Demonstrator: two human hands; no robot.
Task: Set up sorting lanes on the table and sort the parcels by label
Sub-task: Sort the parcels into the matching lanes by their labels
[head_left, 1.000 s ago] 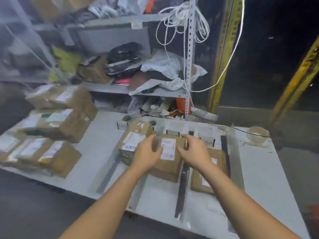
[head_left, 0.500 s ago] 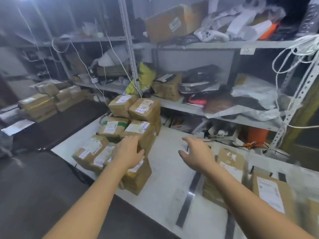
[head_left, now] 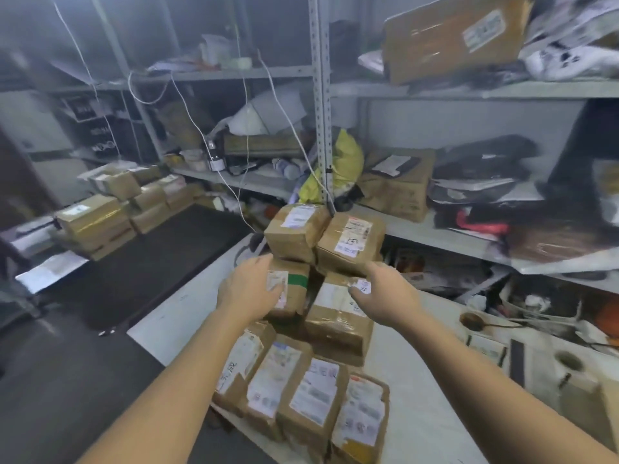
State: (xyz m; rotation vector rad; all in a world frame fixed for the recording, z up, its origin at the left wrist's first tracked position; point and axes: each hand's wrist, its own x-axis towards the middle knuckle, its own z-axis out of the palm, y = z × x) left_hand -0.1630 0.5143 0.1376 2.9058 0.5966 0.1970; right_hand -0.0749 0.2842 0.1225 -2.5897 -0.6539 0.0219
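Observation:
A pile of brown labelled parcels stands at the left end of the white table [head_left: 425, 413]. Two parcels [head_left: 351, 241] sit on top at the back, a green-taped parcel [head_left: 294, 289] and another parcel [head_left: 338, 316] lie below them, and a row of several parcels [head_left: 311, 396] lies nearest me. My left hand [head_left: 249, 288] hovers open over the green-taped parcel, fingers spread, touching or just above its label. My right hand [head_left: 385, 294] is open beside the middle parcel's right top edge, holding nothing.
Metal shelving [head_left: 321, 105] packed with boxes, bags and cables runs behind the table. A black belt surface [head_left: 150, 266] with more stacked boxes [head_left: 97, 222] lies to the left. Black tape strips [head_left: 517, 361] mark the table at the right.
The view swung left from the lane parcels to the unsorted pile. Both hands left the earlier parcel and reached forward over the pile, now closer to the middle boxes.

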